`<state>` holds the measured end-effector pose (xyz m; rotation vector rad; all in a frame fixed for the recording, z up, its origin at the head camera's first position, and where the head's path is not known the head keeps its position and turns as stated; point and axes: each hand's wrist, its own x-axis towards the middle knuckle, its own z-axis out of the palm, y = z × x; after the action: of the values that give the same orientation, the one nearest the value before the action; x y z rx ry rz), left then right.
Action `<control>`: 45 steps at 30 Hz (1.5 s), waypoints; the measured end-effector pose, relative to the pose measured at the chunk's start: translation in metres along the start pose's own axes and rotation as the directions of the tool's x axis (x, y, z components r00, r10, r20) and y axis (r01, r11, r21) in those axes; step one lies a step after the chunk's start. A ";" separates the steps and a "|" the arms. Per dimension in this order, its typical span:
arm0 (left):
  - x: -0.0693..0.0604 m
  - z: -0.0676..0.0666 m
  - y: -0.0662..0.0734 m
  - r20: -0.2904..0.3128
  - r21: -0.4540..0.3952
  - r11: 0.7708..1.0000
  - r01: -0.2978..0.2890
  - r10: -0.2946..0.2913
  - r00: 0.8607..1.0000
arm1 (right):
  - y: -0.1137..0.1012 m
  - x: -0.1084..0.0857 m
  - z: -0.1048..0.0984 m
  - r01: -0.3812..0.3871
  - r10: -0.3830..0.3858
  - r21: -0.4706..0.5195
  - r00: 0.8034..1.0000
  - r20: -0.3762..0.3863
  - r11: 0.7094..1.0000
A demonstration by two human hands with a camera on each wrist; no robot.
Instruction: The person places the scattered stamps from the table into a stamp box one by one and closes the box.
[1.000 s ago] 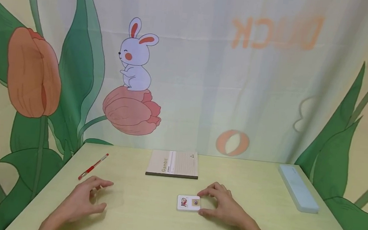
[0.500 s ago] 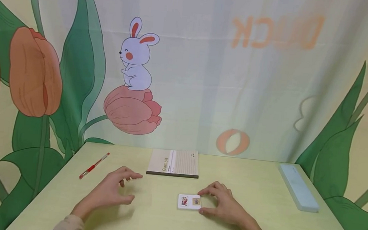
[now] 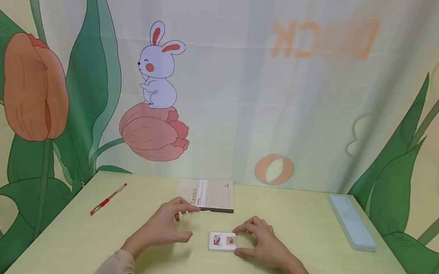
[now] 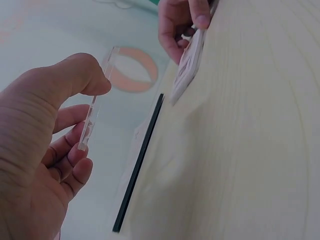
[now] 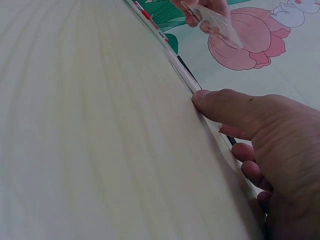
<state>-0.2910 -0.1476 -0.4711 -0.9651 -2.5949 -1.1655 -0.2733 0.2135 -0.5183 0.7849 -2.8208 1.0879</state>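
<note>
A thin, clear plastic cover (image 4: 93, 112) is held by its edges between the thumb and fingers of my left hand (image 3: 162, 224). It hardly shows in the head view, but the right wrist view shows it raised above the tabletop. My right hand (image 3: 268, 245) grips the right end of a small flat white case (image 3: 223, 241), thumb on the near side and fingers on the far side. Two small colored pictures are on the case's top. The case lies flat on the table, and a gap separates it from the left hand.
Behind the hands lies a beige notebook (image 3: 218, 195) with a dark spine, partly covered by my left fingers. A red pen (image 3: 108, 199) rests at the left of the table (image 3: 295, 213). Along the right side lies a long light-blue box (image 3: 353, 222). A printed curtain (image 3: 223, 89) hangs behind.
My left hand has moved steadily right with the clear cover, from near the pen to just left of the white case. The right hand and the case have stayed in place.
</note>
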 end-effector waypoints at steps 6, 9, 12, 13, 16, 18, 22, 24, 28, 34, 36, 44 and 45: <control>0.009 0.016 0.010 0.028 -0.039 0.999 0.003 -0.002 1.000 | 0.001 0.001 0.002 -0.008 0.008 0.001 1.000 0.004 1.000; 0.013 0.026 0.013 0.062 -0.049 0.999 0.015 -0.011 0.998 | 0.001 0.001 0.002 -0.016 0.016 0.000 1.000 0.006 1.000; 0.018 0.035 0.015 0.084 -0.042 0.999 -0.003 0.007 0.996 | 0.001 0.001 0.001 -0.016 0.016 -0.004 1.000 0.004 1.000; 0.019 0.039 0.016 0.088 -0.039 0.999 -0.011 0.015 0.996 | 0.001 0.001 0.001 -0.014 0.014 -0.006 1.000 0.004 1.000; 0.022 0.047 0.016 0.098 -0.040 0.999 -0.029 0.033 0.995 | 0.002 0.000 0.000 -0.008 0.008 -0.005 1.000 0.003 1.000; 0.023 0.051 0.015 0.103 -0.037 0.999 -0.035 0.039 0.994 | 0.002 0.000 0.000 -0.005 0.005 -0.001 1.000 0.004 1.000; 0.022 0.059 0.012 0.110 -0.028 0.999 -0.039 0.042 0.993 | 0.002 -0.001 0.001 -0.005 0.005 0.000 1.000 0.006 1.000; 0.021 0.063 0.011 0.112 -0.031 0.999 -0.037 0.041 0.993 | 0.002 0.000 0.001 0.001 0.000 -0.009 1.000 0.005 1.000; 0.020 0.067 0.008 0.110 -0.044 0.999 -0.028 0.032 0.993 | 0.003 0.000 0.001 0.014 -0.014 -0.021 1.000 0.002 1.000; 0.019 0.070 0.005 0.109 -0.041 0.999 -0.001 0.006 0.994 | 0.003 0.001 0.000 0.034 -0.034 -0.021 0.999 -0.004 0.999; 0.019 0.071 0.004 0.112 -0.052 0.999 0.007 -0.001 0.994 | 0.002 0.001 0.000 0.030 -0.030 -0.023 1.000 -0.003 0.999; 0.018 0.076 0.002 0.102 -0.109 0.994 0.007 0.005 0.995 | 0.004 0.001 0.000 0.011 -0.011 -0.006 1.000 0.002 1.000; 0.018 0.076 0.002 0.101 -0.113 0.994 0.009 0.002 0.995 | 0.004 0.001 0.000 0.007 -0.007 -0.005 1.000 0.004 1.000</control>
<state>-0.2937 -0.0833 -0.5159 -1.0690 -2.6331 -1.3103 -0.2759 0.2155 -0.5211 0.7976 -2.8207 1.0790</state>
